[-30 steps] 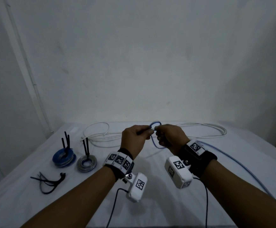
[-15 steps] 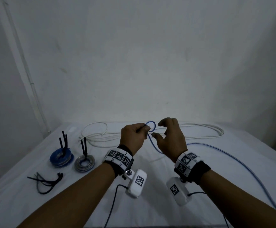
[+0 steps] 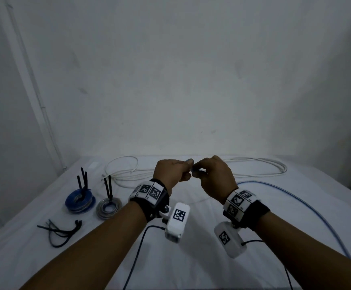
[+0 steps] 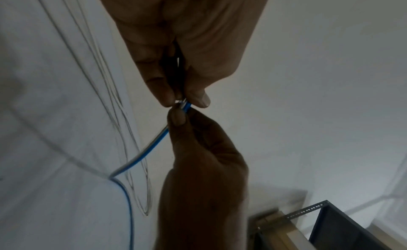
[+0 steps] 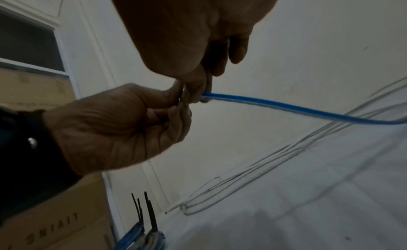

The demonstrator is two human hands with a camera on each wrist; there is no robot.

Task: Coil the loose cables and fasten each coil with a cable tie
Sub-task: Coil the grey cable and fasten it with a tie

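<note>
- Left hand (image 3: pixel 171 173): raised above the table, fingers curled, thumb and forefinger pinching the end of the blue cable (image 3: pixel 308 208). Same pinch as half a second ago.
- Right hand (image 3: pixel 215 176): fingers curled, thumb and fingertips pinching the blue cable right beside the left hand's pinch; the two hands touch at the fingertips. Half a second ago this hand was spread open just beside the cable; a second ago it was closed against the left hand as now.
- Blue cable: the small loop that stood up between the hands in both earlier frames is no longer seen; only a short blue stretch shows between the fingers. From the right hand the cable drops to the table, runs right, then curves toward the near right edge.
- White cable (image 3: pixel 260 167): loose long loops across the far side of the table, behind the hands; unchanged.
- Blue coil (image 3: pixel 79 200): tied, black tie tails standing up; left part of the table; unchanged.
- Grey coil (image 3: pixel 109 207): tied likewise, just right of the blue coil; unchanged.
- Spare cable ties (image 3: pixel 60 231): black bundle, near left of the table, nearer than the coils; unchanged.
- Table (image 3: pixel 191 258): covered in white cloth.
</note>
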